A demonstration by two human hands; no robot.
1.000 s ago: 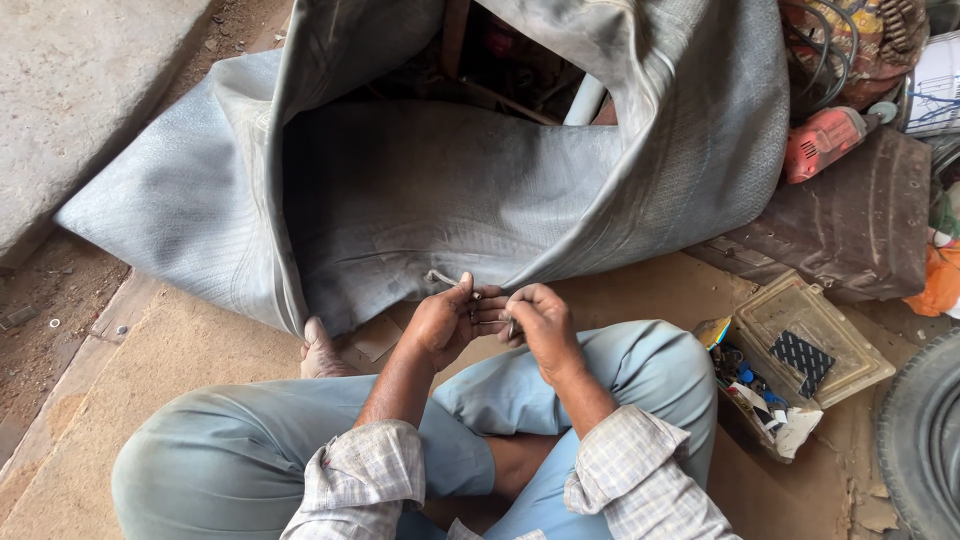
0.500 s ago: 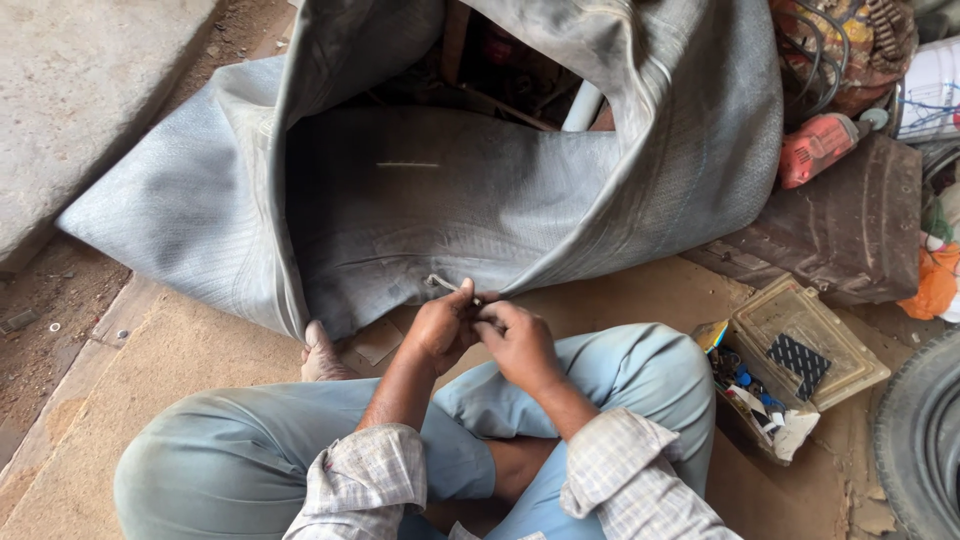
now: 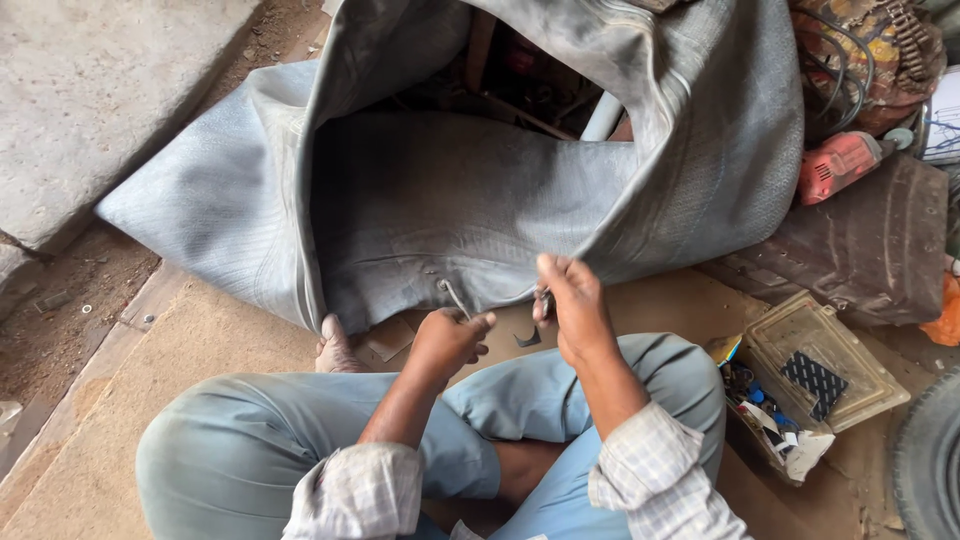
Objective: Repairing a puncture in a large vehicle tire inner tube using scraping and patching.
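Fingers (image 3: 470, 322) of the left hand (image 3: 448, 340) are pinching the valve stem (image 3: 452, 296) on the grey tube (image 3: 440, 210), while the right hand (image 3: 572, 300), closed on a small tool (image 3: 545, 303), is now pulling apart from it, suggesting the valve work is advancing.

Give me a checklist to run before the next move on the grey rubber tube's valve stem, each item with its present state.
1. Left hand grips the thin metal valve stem: ok.
2. Right hand holds a small dark tool: ok; its kind cannot be told.
3. Tool touching the stem: not ok, they are apart.
4. Large grey rubber inner tube lies within reach: ok.
5. Open plastic box of small parts near the right knee: ok.
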